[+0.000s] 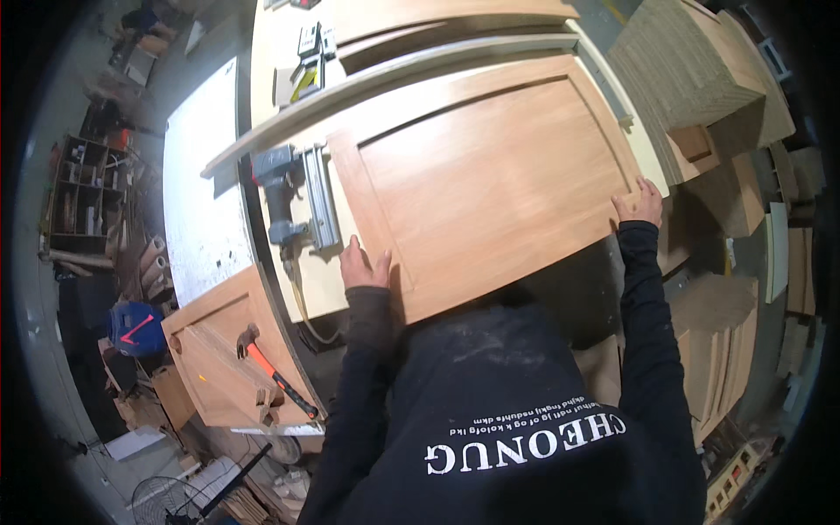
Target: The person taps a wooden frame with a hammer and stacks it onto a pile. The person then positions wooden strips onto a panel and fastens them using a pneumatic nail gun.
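Note:
A wooden cabinet door [490,166] with a recessed middle lies at a slant before me, its near edge jutting past the worktable toward my body. My left hand [365,268] grips it at the near left corner, fingers along the side and thumb on the face. At the near right corner my right hand [643,206] holds it by the edge, thumb on top; the undersides of both grips are hidden. Left of the door lies a nail gun [280,194] with a hose [302,297] running toward me. A long wooden strip [394,85] runs behind the door.
A second framed panel [214,328] at the lower left carries a hammer [273,372] with an orange and black handle. Beside it is a white-topped table [206,201]. Stacked boards [682,70] stand at the right. A fan [166,500] is at the bottom left.

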Motion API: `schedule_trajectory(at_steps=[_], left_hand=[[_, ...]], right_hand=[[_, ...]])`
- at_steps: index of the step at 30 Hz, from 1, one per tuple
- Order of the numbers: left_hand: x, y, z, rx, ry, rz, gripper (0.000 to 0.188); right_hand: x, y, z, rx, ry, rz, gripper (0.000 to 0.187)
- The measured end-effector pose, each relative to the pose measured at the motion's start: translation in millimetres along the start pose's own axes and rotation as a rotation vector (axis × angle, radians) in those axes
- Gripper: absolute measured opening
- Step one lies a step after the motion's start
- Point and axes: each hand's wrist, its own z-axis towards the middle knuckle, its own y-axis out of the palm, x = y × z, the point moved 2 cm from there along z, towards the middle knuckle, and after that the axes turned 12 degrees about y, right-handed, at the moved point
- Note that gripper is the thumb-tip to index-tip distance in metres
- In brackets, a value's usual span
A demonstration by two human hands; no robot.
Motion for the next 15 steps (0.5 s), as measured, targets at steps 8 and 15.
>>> schedule_trajectory(at_steps=[8,15], left_hand=[[37,33,52,0.129,-0.501,0.325,0.084],[30,25,43,0.211,-0.423,0.300,0.072]], right_hand=[[56,32,62,-0.221,0.276,-0.293,0.070],[60,37,55,-0.156,0.100,-0.179,0.059]])
